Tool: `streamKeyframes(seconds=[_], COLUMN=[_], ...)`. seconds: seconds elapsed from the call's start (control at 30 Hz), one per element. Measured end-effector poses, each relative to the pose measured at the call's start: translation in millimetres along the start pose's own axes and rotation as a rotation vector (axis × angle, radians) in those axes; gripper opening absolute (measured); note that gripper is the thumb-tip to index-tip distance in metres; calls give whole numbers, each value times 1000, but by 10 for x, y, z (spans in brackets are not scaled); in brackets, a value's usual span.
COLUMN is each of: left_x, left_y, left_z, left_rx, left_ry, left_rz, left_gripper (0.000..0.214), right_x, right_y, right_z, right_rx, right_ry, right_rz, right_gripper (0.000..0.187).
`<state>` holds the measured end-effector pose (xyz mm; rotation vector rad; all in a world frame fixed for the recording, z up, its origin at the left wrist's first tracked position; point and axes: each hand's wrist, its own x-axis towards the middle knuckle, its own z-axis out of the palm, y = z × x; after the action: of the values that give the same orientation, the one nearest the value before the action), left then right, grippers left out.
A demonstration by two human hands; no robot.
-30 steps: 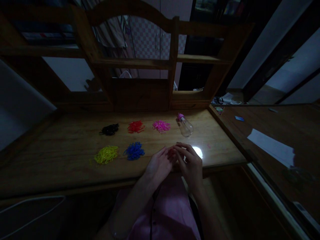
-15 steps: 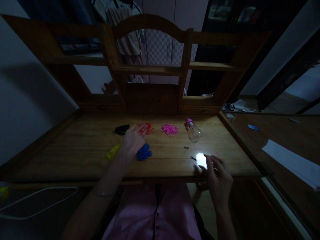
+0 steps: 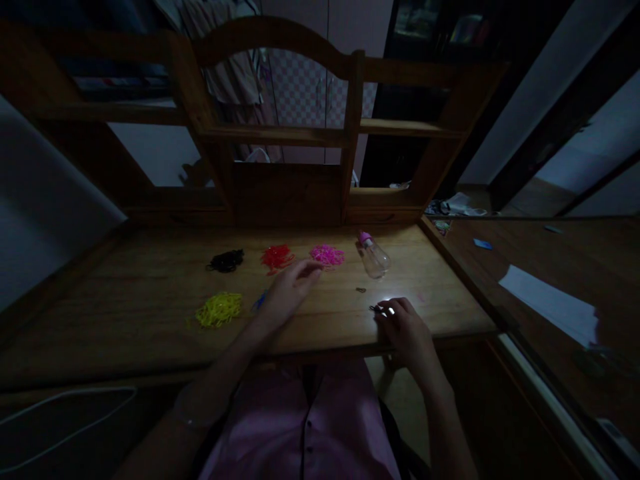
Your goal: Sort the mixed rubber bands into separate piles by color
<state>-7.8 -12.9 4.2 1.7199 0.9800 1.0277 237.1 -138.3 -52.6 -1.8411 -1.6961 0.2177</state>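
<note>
My left hand (image 3: 295, 285) is over the middle of the wooden desk, fingers stretched out towards the pink rubber bands (image 3: 327, 255), with nothing visible in it. Under its wrist the blue bands (image 3: 259, 301) are mostly hidden. My right hand (image 3: 404, 328) is low over the desk's near right part, thumb and fingers bent together at a small black looped piece (image 3: 375, 309); its far end is hidden by the fingertips. A small brown looped piece (image 3: 361, 290) lies just beyond. Red bands (image 3: 277, 257), black bands (image 3: 227, 261) and yellow bands (image 3: 219, 310) lie in separate piles to the left.
A clear bulb-shaped bottle (image 3: 375, 259) with a pink top lies at the back right. A wooden shelf unit (image 3: 280, 137) rises along the desk's far side. To the right, a brown surface holds white paper (image 3: 550, 303) and a blue card (image 3: 483, 244).
My left hand has moved right, from the red bands towards the pink ones, uncovering the red pile. My right hand has come left to the small black piece. The view has shifted slightly.
</note>
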Motion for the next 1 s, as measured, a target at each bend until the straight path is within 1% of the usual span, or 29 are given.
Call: streamKeyframes(seconds=[0.07, 0.17, 0.23, 0.3, 0.4, 0.47, 0.5, 0.53, 0.57, 0.63, 0.7, 0.73, 0.8, 0.87, 0.93, 1.0], left_x=[-28, 82, 180, 232, 172, 53, -22, -102, -182, -326, -430, -465, -506, -514, -489, -420], left_y=[-48, -175, -251, -296, -291, -245, -210, -170, -125, -28, 68, 111, 182, 222, 220, 169], left_z=[326, 780, 966, 1044, 1050, 1048, 1053, 1061, 1070, 1085, 1088, 1082, 1049, 964, 790, 498], left_rx=[116, 173, 137, 91, 1, -64, -114, -210, -357, -766, -1139, -1235, -1308, -1320, -1312, -1270], left_ry=[-123, -187, -211, -222, -244, -267, -270, -267, -261, -231, -184, -162, -116, -83, -41, 47], left_rz=[52, 120, 115, 95, 41, -18, -54, -103, -166, -326, -512, -589, -697, -724, -714, -694], left_gripper=[14, 13, 11, 13, 13, 4, 5, 10, 15, 19, 16, 14, 18, 24, 27, 29], right_x=[56, 93, 81, 52, 1, -29, -43, -55, -65, -80, -88, -92, -103, -127, -165, -206], right_y=[-42, -100, -106, -100, -137, -230, -295, -368, -443, -579, -676, -708, -748, -767, -766, -741], right_z=[35, 71, 67, 40, -22, -68, -88, -105, -116, -121, -101, -86, -60, -57, -85, -132], right_rx=[-134, -280, -302, -241, -15, 139, 198, 243, 276, 302, 280, 262, 237, 234, 236, 229], right_ry=[-4, -19, -31, -15, 85, 183, 235, 290, 340, 394, 368, 337, 286, 299, 365, 425], right_rz=[15, 2, -14, -5, 56, 104, 122, 136, 141, 127, 67, 26, -44, -60, -29, 7], right_gripper=[14, 14, 12, 12, 12, 14, 14, 15, 14, 12, 9, 8, 8, 11, 14, 15])
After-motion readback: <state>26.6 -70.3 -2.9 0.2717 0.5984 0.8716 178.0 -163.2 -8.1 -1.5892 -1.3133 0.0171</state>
